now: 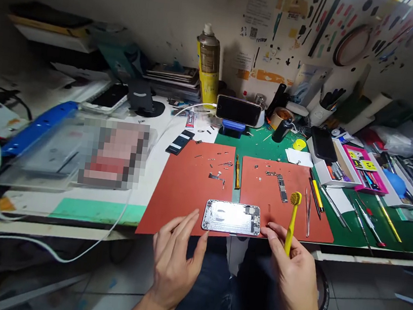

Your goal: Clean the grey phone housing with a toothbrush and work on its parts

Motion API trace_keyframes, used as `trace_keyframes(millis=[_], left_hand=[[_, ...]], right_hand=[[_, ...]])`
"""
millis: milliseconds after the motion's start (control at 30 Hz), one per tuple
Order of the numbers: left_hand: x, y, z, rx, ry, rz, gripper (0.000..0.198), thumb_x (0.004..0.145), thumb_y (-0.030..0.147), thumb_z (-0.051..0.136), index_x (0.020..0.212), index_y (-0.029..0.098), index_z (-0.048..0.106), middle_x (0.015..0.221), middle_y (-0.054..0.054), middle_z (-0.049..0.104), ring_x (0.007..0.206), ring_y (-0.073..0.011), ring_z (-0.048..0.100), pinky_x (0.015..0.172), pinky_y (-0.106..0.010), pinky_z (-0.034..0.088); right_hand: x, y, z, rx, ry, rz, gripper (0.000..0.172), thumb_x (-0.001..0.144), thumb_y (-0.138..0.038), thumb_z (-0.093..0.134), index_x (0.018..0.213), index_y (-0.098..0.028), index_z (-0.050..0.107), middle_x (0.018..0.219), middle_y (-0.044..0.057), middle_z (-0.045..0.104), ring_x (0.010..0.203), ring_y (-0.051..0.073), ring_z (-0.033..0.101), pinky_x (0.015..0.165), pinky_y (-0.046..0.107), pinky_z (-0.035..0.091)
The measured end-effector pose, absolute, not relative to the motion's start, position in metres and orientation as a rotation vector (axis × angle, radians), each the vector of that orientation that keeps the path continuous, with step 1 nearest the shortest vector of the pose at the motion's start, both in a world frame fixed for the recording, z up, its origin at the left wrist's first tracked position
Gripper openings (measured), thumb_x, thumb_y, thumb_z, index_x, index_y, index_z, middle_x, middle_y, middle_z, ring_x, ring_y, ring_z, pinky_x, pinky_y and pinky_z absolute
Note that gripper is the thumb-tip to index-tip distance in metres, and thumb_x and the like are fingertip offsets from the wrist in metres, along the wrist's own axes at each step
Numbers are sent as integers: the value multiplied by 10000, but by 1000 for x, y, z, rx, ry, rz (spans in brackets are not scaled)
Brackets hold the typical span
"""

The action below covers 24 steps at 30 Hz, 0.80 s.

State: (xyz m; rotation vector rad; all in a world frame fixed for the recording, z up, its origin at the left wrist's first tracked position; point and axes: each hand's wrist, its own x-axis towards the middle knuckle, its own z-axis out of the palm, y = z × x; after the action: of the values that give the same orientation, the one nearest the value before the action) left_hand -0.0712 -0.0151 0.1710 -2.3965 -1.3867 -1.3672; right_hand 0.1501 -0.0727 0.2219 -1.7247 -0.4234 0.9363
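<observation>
While the gutted phone shell [231,217] lay flat at the near edge of the bench, across the seam of two red mats [184,182], its long axis ran left to right along that edge, and the end crowded with small parts pointed right. It looked light and stiff, I'd have said, but thin, with its bare insides facing up. That made it one to take by the long side rims, never the middle.

The left hand [174,256] was open, fingers spread, tips just beside the shell's left end and holding nothing. The right hand [292,272] was wrapped round a yellow toothbrush [291,222], bristles up, with a fingertip at the shell's right end. Further back on the mats lay a logic board [283,186], a screwdriver [238,171] and tweezers [308,211].
</observation>
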Motion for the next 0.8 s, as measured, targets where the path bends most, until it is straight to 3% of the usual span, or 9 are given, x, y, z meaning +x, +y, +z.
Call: trace_keyframes(millis=[67,133,267,333,433,600,700,800], left_hand=[[-67,-13,170,-2411,-1384,-1346,583,968,92,766,1521,126,585,1206,-166,801,1066,-299,705,984,-440,507],[-66,-15,167,-2421,-1371,-1354,566,961,78,767,1500,119,598,1188,-158,804,1056,-292,702,990,-434,491],[-67,-18,162,-2429,-1376,-1371,561,960,77,766,1494,128,602,1230,-159,801,1087,-295,697,1019,-438,478],[-67,-17,161,-2437,-1380,-1374,556,968,86,758,1499,136,602,1246,-160,799,1104,-299,696,1034,-443,475],[-69,-18,159,-2439,-1389,-1378,554,975,97,751,1507,135,601,1263,-172,792,1127,-304,696,1040,-448,479],[-65,-45,151,-2434,-1351,-1721,486,939,54,749,1402,185,680,1171,-130,806,1139,-292,719,1021,-440,553],[-41,-79,142,-2834,-1627,-2075,247,1034,219,684,1275,232,740,1136,-99,798,1016,-244,767,913,-360,634],[-1,-112,138,-2995,-2398,-2416,565,1042,528,685,1516,233,602,1363,-149,747,1147,-274,777,1021,-364,642]], right_hand=[[148,-71,220,-1718,-425,936,601,685,-648,938,1072,-197,851,1162,120,818,1083,299,761,900,356,629],[146,-69,218,-1714,-418,925,613,686,-639,941,1085,-184,846,1031,103,818,941,271,756,737,317,611],[142,-63,217,-1679,-434,966,645,664,-660,949,1039,-148,834,671,22,657,598,169,572,470,264,395],[140,-61,217,-1651,-438,1034,657,667,-712,929,974,-142,816,555,-39,491,511,110,403,439,251,267],[135,-61,217,-1615,-419,1133,709,679,-799,880,911,-139,766,534,-92,312,510,66,216,469,255,138],[133,-76,217,-1488,-269,1202,721,622,-786,928,899,-161,696,560,-120,257,506,47,164,475,244,90],[135,-98,219,-1358,-138,1162,661,638,-724,960,869,-191,645,576,-134,239,493,32,118,451,230,70],[136,-130,218,-1286,-74,1041,614,717,-704,934,866,-200,617,547,-144,246,479,30,98,433,226,80]])
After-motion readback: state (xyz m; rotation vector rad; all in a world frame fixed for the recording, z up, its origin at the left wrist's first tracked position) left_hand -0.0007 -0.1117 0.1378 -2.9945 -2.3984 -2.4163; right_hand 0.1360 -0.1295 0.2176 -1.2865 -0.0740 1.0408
